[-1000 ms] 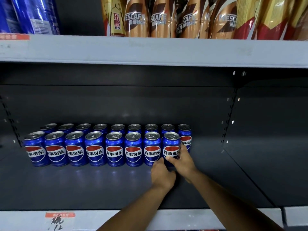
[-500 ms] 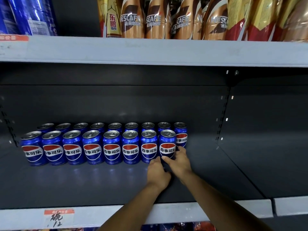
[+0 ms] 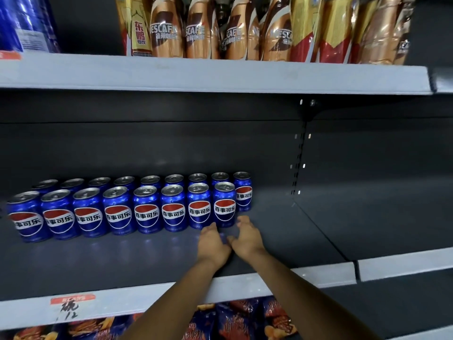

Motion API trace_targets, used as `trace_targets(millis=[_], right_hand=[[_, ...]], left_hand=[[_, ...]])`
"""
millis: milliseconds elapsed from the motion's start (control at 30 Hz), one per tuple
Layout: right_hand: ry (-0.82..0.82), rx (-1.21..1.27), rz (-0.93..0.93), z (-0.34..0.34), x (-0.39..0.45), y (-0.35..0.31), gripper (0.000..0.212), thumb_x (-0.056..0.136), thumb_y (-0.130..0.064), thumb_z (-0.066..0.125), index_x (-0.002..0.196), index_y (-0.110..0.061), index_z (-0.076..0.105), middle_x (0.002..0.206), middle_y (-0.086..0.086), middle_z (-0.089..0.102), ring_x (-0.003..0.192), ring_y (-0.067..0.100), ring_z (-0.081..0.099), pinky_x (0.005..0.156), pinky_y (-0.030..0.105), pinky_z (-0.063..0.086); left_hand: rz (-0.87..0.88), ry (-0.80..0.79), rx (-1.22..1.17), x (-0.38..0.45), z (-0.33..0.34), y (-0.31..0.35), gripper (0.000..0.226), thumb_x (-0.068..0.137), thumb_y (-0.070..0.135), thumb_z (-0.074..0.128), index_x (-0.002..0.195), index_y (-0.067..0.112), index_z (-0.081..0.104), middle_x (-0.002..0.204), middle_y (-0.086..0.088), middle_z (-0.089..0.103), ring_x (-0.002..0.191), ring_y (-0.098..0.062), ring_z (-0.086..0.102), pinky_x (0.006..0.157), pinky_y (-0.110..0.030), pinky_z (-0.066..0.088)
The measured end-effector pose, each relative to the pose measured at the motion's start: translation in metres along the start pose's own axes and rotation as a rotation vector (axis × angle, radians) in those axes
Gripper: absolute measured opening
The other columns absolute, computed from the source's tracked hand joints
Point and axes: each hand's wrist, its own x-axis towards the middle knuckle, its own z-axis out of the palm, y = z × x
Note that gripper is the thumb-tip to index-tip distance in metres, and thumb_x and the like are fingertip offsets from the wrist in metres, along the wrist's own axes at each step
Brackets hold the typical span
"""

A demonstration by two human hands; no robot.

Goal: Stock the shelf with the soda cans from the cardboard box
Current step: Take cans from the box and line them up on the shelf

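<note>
Dark grey shelf [image 3: 282, 231], pale front lip, with a red-topped handwritten price tag [image 3: 69, 306] stuck on the lip at lower left. Upper shelf [image 3: 213, 74] above it carries a row of gold-brown Nescafé bottles [image 3: 203, 33], a yellow-and-red bottle [image 3: 139, 30] at their left end, and blue packaging [image 3: 27, 23] far left. Below the lip: tops of blue and orange snack bags [image 3: 235, 317]. Soda cans [image 3: 120, 207] sit on the left half of the dark shelf in two rows, upright, packed side by side, blue with red-white-blue logo facing out. Front row is eight cans, back row nine, so the back row's last can [image 3: 243, 191] sticks out one place past the front row on the right. Right part of the shelf, past that can, is bare up to the slotted upright [image 3: 297, 163]. Cardboard box not in view. Both forearms come in over the lip from the bottom centre. Left hand [image 3: 212, 242] and right hand [image 3: 247, 238] sit close together just in front of the rightmost front-row can [image 3: 225, 204], thumbs nearly meeting. Left fingers point at the base of that can and its neighbour, loosely extended; contact can't be told, tips are at or just short of the can bottoms. Right fingers are spread and relaxed just right of the can's base, apart from it. Neither hand holds anything.
</note>
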Motion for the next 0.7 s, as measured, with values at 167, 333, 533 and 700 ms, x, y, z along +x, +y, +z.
trace_targets(millis=[167, 333, 533, 700], right_hand=[[0.008, -0.076, -0.036, -0.002, -0.015, -0.002, 0.052, 0.09, -0.014, 0.059, 0.136, -0.01, 0.037, 0.14, 0.011, 0.047, 0.129, 0.025, 0.045, 0.104, 0.027, 0.036], [0.015, -0.173, -0.082, -0.004, -0.026, 0.003, 0.052, 0.09, -0.015, 0.058, 0.137, -0.008, 0.035, 0.138, 0.012, 0.048, 0.128, 0.026, 0.046, 0.105, 0.03, 0.036], [0.003, -0.274, -0.151, -0.005, -0.041, 0.008, 0.053, 0.09, -0.014, 0.057, 0.138, -0.008, 0.036, 0.136, 0.011, 0.05, 0.126, 0.026, 0.047, 0.104, 0.031, 0.037], [0.039, -0.256, -0.245, -0.012, -0.055, 0.009, 0.048, 0.091, -0.012, 0.056, 0.136, -0.008, 0.042, 0.135, 0.009, 0.052, 0.124, 0.024, 0.049, 0.103, 0.028, 0.037]], left_hand=[[0.03, -0.005, 0.052, -0.009, -0.001, 0.003, 0.036, 0.09, 0.018, 0.054, 0.122, 0.002, 0.049, 0.127, -0.016, 0.053, 0.12, -0.027, 0.046, 0.097, -0.028, 0.037], [0.056, 0.016, 0.065, -0.028, -0.005, 0.009, 0.051, 0.084, 0.014, 0.059, 0.132, 0.006, 0.043, 0.137, -0.013, 0.046, 0.128, -0.025, 0.042, 0.104, -0.027, 0.035], [0.027, 0.091, -0.031, -0.047, -0.016, 0.012, 0.047, 0.081, 0.004, 0.057, 0.126, 0.009, 0.049, 0.131, -0.012, 0.049, 0.121, -0.025, 0.048, 0.102, -0.029, 0.039], [-0.018, 0.114, -0.027, -0.052, -0.025, 0.013, 0.049, 0.082, 0.003, 0.058, 0.129, 0.009, 0.049, 0.132, -0.013, 0.048, 0.119, -0.027, 0.05, 0.101, -0.028, 0.038]])
